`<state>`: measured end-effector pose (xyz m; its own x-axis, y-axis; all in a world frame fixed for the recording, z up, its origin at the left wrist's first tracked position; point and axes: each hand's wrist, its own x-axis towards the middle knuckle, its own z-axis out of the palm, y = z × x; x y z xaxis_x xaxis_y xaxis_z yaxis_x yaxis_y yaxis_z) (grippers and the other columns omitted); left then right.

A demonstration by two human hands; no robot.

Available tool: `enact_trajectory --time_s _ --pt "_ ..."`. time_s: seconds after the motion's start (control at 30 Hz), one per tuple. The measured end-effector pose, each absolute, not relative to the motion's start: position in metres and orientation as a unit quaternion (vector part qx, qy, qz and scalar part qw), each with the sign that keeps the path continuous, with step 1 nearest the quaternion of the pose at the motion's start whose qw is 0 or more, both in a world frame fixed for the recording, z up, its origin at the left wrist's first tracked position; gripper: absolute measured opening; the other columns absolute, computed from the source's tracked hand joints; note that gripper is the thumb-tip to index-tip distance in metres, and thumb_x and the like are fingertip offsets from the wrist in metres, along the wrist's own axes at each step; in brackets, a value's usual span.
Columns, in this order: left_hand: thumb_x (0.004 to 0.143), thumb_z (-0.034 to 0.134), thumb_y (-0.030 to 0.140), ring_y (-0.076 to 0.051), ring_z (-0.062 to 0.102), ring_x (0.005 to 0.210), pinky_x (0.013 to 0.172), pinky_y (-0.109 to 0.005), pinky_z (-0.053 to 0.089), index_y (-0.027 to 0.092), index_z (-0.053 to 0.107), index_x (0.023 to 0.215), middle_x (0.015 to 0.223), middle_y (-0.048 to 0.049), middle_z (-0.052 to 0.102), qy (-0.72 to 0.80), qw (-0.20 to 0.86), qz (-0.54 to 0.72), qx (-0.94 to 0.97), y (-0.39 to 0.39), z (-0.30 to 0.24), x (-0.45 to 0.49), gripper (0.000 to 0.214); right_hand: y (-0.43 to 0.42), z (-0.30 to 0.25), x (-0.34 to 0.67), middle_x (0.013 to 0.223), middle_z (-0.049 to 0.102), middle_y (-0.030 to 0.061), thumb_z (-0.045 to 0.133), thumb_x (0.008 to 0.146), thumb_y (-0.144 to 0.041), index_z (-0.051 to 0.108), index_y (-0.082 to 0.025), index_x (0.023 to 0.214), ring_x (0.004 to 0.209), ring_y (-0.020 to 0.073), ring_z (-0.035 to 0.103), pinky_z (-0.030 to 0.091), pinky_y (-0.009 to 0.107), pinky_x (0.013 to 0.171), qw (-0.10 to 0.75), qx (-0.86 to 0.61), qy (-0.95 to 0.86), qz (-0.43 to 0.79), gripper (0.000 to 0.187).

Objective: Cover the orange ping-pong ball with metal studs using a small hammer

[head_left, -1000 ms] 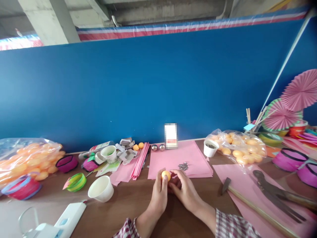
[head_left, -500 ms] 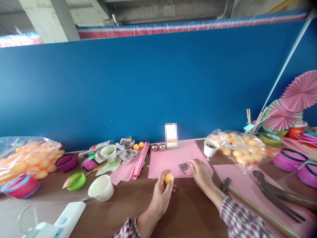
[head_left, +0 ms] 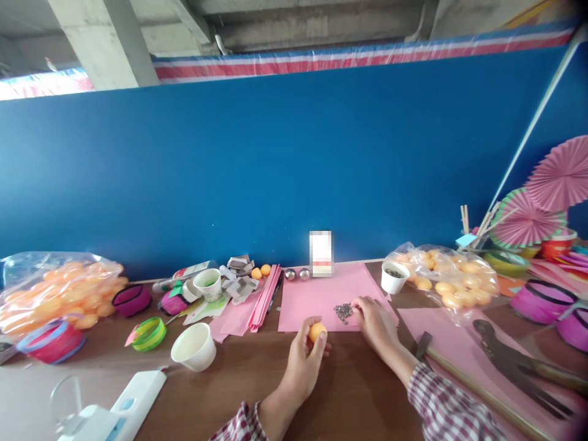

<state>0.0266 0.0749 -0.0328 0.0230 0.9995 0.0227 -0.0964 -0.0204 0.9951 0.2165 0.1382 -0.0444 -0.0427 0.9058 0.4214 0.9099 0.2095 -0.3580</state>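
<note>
An orange ping-pong ball (head_left: 317, 332) sits between the thumb and fingers of my left hand (head_left: 303, 358), just in front of the pink paper (head_left: 312, 300). My right hand (head_left: 374, 321) rests over the paper's right side. Its thumb and fingertips are pinched together at the edge of a small pile of shiny metal bits (head_left: 343, 312), and whatever is between them is too small to see. Behind the pile, two shiny metal balls (head_left: 297, 274) lie side by side at the paper's far left corner.
On the right are a white cup (head_left: 394, 278) of dark bits, a bag of orange balls (head_left: 459, 282) and hammers (head_left: 509, 361). Leftward stand an off-white bowl (head_left: 193, 348), a power strip (head_left: 138, 392) and another ball bag (head_left: 59, 291). A blue partition (head_left: 275, 159) closes the back.
The view has shifted slightly, so everything appears a little further right and lower. My left hand keeps hold of the ball, and my right hand stays at the metal pile.
</note>
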Motion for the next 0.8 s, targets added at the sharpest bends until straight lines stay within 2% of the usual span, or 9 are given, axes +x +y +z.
enact_trajectory --time_s 0.23,0.43,0.6,0.8 --pt "0.078 0.058 0.044 -0.012 0.061 0.066 0.061 -0.025 0.053 0.018 0.054 0.109 0.088 -0.0032 0.058 0.461 0.528 0.52 0.488 0.0761 -0.0337 0.0257 0.04 0.1392 -0.0467 0.2173 0.079 0.063 0.0015 0.044 0.083 -0.017 0.057 -0.021 0.08 0.072 0.0166 0.054 0.034 0.025 0.062 0.295 -0.637 -0.712 -0.011 0.014" --pt "0.079 0.058 0.038 -0.015 0.062 0.078 0.07 -0.029 0.055 0.021 0.054 0.115 0.103 -0.0058 0.053 0.452 0.503 0.53 0.511 0.0766 -0.0403 0.0238 0.04 0.1376 -0.0473 0.2201 0.077 0.065 0.001 0.042 0.084 -0.023 0.054 -0.021 0.083 0.073 0.0166 0.059 0.038 0.025 0.062 0.313 -0.639 -0.702 0.002 0.012" --pt "0.081 0.054 0.044 -0.017 0.063 0.077 0.069 -0.031 0.055 0.018 0.047 0.124 0.094 -0.0063 0.059 0.458 0.539 0.512 0.488 0.0762 -0.0368 0.0251 0.05 0.1381 -0.0474 0.219 0.076 0.065 0.0015 0.043 0.08 -0.021 0.054 -0.022 0.079 0.076 0.0169 0.061 0.04 0.024 0.062 0.321 -0.638 -0.7 0.007 0.01" --pt "0.08 0.054 0.047 -0.015 0.061 0.072 0.063 -0.027 0.053 0.016 0.051 0.119 0.09 -0.0061 0.06 0.469 0.527 0.513 0.489 0.0743 -0.0321 0.0274 0.05 0.1391 -0.0475 0.2203 0.075 0.065 0.0021 0.042 0.078 -0.023 0.055 -0.022 0.079 0.072 0.017 0.061 0.04 0.024 0.059 0.328 -0.634 -0.7 0.02 0.013"
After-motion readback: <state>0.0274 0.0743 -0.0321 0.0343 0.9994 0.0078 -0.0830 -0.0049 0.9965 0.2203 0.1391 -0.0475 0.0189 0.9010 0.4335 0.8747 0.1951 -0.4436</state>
